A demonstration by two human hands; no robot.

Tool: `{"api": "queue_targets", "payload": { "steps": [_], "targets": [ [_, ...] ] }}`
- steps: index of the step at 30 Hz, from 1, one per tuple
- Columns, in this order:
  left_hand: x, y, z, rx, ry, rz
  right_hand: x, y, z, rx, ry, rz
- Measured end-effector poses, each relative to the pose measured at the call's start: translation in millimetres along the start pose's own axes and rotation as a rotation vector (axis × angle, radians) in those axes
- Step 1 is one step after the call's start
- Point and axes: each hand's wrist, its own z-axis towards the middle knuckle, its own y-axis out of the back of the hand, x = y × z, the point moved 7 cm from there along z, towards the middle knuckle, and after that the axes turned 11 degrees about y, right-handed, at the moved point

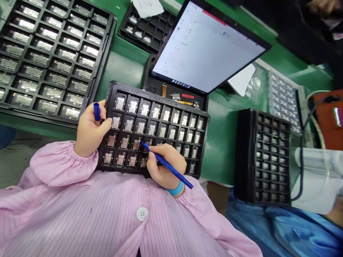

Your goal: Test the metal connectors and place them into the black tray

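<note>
A black compartment tray (177,106) is tilted in front of my body, its pockets holding rows of small silver metal parts (128,125). My left hand (89,128) grips the tray's left edge, thumb over the rim, and also holds a blue pen cap (97,111) between its fingers. In my right hand (170,160) is a blue pen (171,167), its tip down at a part in the third row. That hand rests over the lower middle of the tray and hides several pockets.
Left of me lies a larger black tray (103,67) full of metal parts. A lit screen (203,46) stands behind my tray, with a smaller tray (158,39) beyond. Stacked black trays (243,157) stand at right. Another person's hand (323,6) shows at top right.
</note>
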Motion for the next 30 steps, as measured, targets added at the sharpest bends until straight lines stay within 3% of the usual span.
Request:
{"api": "queue_targets", "payload": {
  "steps": [6,16,24,30],
  "targets": [
    [2.1,-0.2,1.6,0.015,-0.001,-0.04,-2.9,-5.3,-1.6,0.065,-0.013,-0.019],
    [2.5,3.2,2.6,0.0,-0.036,-0.018,-10.5,23.9,-15.9,-0.1,-0.037,-0.106],
    [3.8,6.9,4.0,-0.025,-0.05,-0.009,-14.1,16.3,-14.5,-0.002,-0.036,-0.102],
    [2.5,6.0,4.7,-0.022,-0.048,-0.011,-14.5,34.0,-21.8,-0.113,-0.059,-0.104]
  ]
}}
